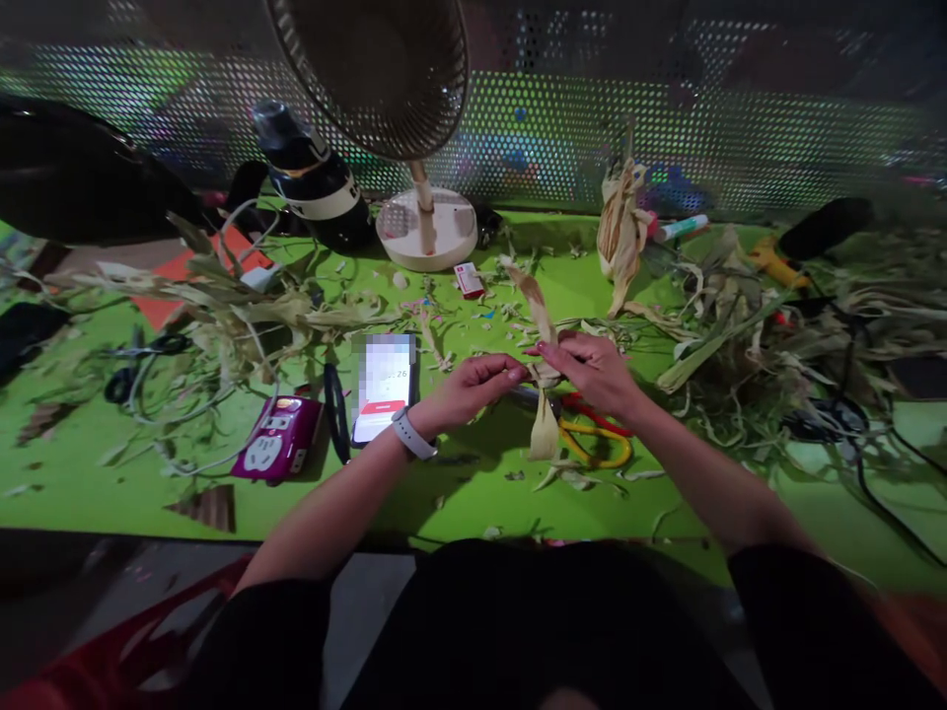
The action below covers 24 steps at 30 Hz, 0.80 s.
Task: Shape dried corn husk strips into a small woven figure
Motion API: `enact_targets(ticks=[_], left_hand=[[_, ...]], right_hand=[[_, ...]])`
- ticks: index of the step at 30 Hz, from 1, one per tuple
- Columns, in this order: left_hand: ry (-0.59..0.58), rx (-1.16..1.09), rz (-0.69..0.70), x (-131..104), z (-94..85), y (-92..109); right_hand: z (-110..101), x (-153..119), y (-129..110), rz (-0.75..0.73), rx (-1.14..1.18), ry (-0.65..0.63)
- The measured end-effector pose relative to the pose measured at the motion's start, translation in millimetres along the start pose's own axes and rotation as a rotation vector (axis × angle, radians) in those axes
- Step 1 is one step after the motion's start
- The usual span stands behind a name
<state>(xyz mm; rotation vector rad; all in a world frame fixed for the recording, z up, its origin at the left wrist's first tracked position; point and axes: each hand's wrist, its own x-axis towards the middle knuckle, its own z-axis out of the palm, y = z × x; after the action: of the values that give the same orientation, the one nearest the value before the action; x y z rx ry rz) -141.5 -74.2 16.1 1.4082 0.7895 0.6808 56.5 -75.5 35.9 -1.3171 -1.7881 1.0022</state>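
Between my two hands is a strip of dried corn husk (544, 434), knotted or folded at its middle, with one end pointing up and the other hanging down. My left hand (477, 385), with a pale watch strap at the wrist, pinches the left side of the fold. My right hand (592, 367) is closed on its upper right side; the fingertips partly hide the fold. Scissors with yellow and red handles (596, 456) lie on the green table just beneath my right hand. A lit phone (383, 390) lies left of my left hand.
A round fan (425, 227) and a dark bottle (318, 192) stand at the back. A husk figure (621, 222) is upright behind my hands. Husk piles (729, 335) lie right and left. A purple power strip (277, 439), its white cable and black scissors (137, 360) are at left.
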Motion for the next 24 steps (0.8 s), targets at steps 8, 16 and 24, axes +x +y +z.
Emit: enact_targets(ticks=[8, 16, 24], left_hand=[[-0.06, 0.281, 0.081, -1.3, -3.4, 3.0], [0.096, 0.53, 0.125, -7.0, 11.0, 8.0], [0.118, 0.14, 0.071, -3.1, -3.3, 4.2]], right_hand=[[-0.4, -1.3, -1.5, -0.072, -0.045, -0.015], [5.7, -2.1, 0.1, -0.077, -0.051, -0.038], [-17.0, -2.4, -5.6, -0.021, 0.028, -0.145]])
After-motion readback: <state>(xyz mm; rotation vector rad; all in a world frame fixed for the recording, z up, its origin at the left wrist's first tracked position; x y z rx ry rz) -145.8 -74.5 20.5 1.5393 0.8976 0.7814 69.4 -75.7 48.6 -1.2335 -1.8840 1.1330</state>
